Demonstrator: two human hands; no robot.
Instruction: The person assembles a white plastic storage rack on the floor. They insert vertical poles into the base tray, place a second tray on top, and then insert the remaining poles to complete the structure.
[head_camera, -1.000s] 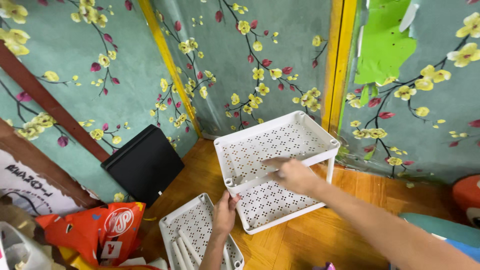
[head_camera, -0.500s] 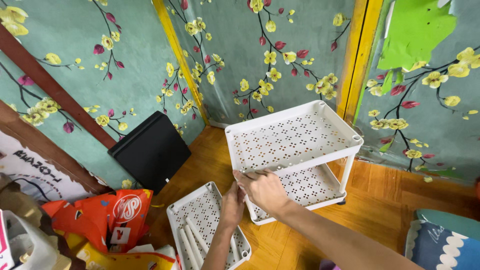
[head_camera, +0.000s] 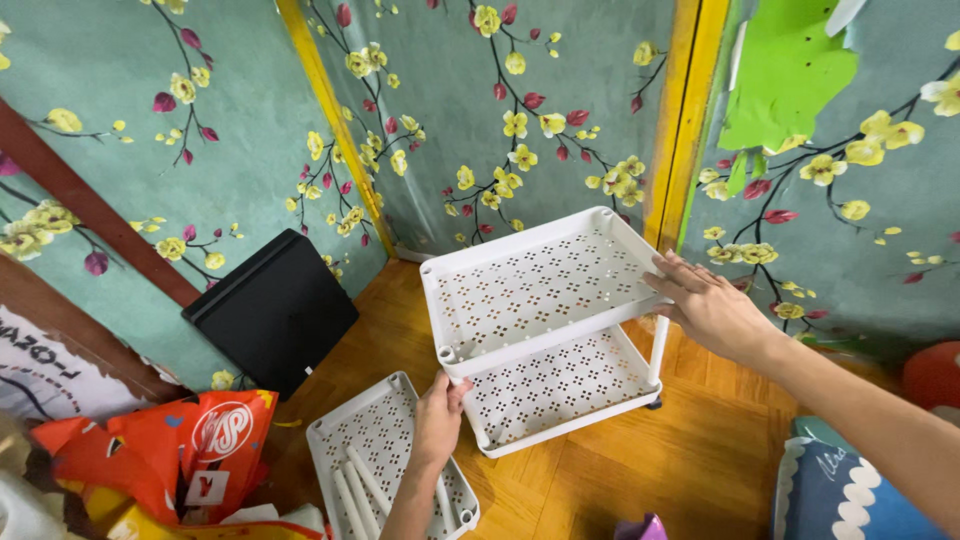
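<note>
A white plastic rack stands on the wooden floor, its two perforated shelves joined by white tubes. My left hand (head_camera: 438, 418) grips the tube under the near left corner of the top shelf (head_camera: 530, 285). My right hand (head_camera: 703, 303) rests with fingers spread on that shelf's right edge. The lower shelf (head_camera: 560, 385) sits just off the floor on small wheels.
A third loose white shelf (head_camera: 385, 455) lies on the floor at the lower left with several white tubes (head_camera: 356, 488) in it. A black flat box (head_camera: 272, 310) leans against the flowered wall. Orange bags (head_camera: 175, 450) pile at the left. A blue cushion (head_camera: 855, 495) lies at the lower right.
My right hand has moved from the near left corner of the top shelf across to its right edge. My left hand has stayed on the corner tube.
</note>
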